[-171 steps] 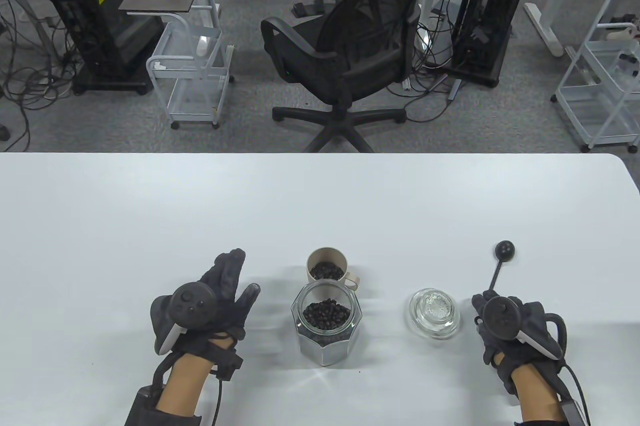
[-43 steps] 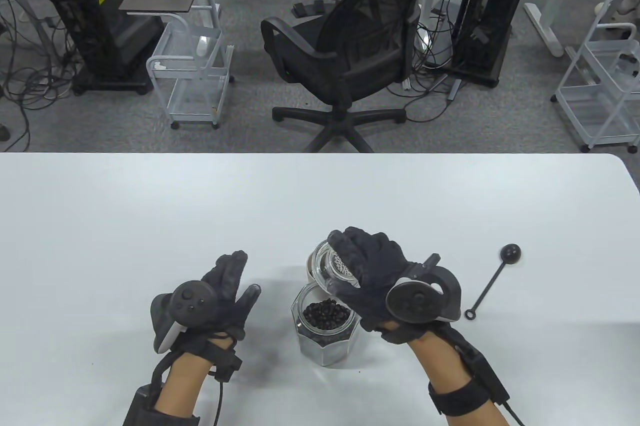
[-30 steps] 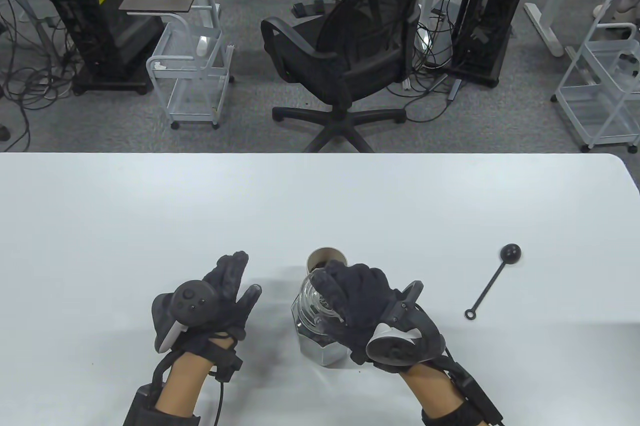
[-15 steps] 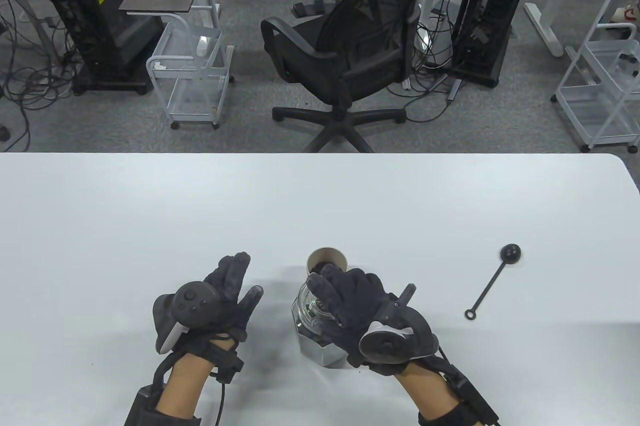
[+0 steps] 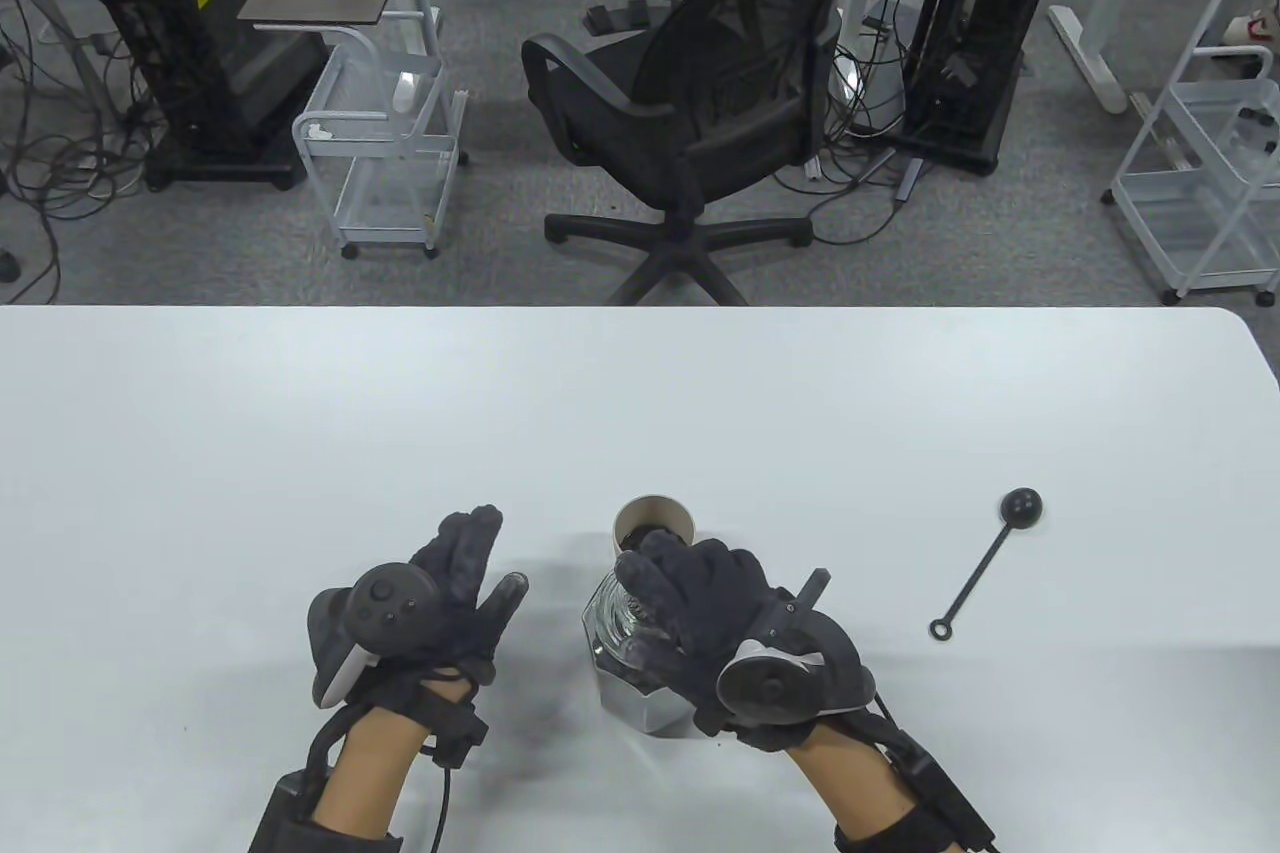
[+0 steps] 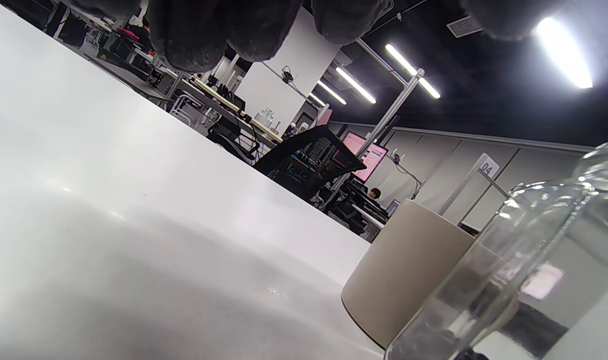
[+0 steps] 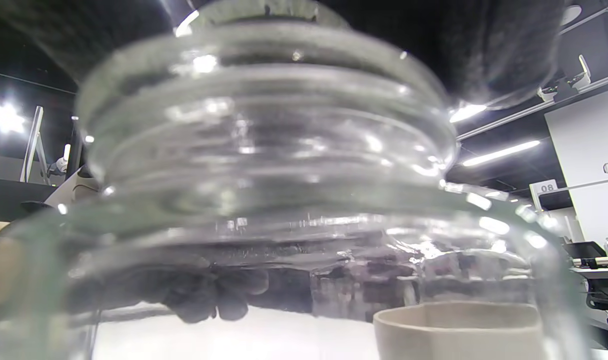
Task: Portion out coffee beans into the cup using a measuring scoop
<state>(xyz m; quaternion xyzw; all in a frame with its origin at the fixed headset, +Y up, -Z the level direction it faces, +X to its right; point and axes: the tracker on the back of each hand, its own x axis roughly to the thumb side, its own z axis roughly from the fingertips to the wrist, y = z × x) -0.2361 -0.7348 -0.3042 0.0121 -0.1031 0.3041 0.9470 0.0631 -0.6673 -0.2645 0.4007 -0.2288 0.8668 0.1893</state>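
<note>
White bench [image 5: 640,393] carries the glass jar [image 5: 640,683] at lower centre, cup [image 5: 655,521] just behind it. Right hand [image 5: 715,618] grips the glass lid [image 5: 625,608] on the jar mouth; left hand [image 5: 440,603] rests spread. Measuring scoop [image 5: 985,563] lies right: light, rigid; take its handle. Glass is slippery and fragile.

The white bench [image 5: 640,413] fills the lower half of the table view, with a rounded corner at 2 o'clock. On it, near 6 o'clock, stands a faceted glass jar [image 5: 645,693] with dark coffee beans dimly visible through its wall. Just beyond the jar, toward 12 o'clock and close to it, stands a beige cup [image 5: 655,521]. Well apart, at 3 o'clock from them, a black measuring scoop [image 5: 985,565] lies flat, its round bowl toward 1 o'clock and its ringed handle end toward 7 o'clock.
</note>
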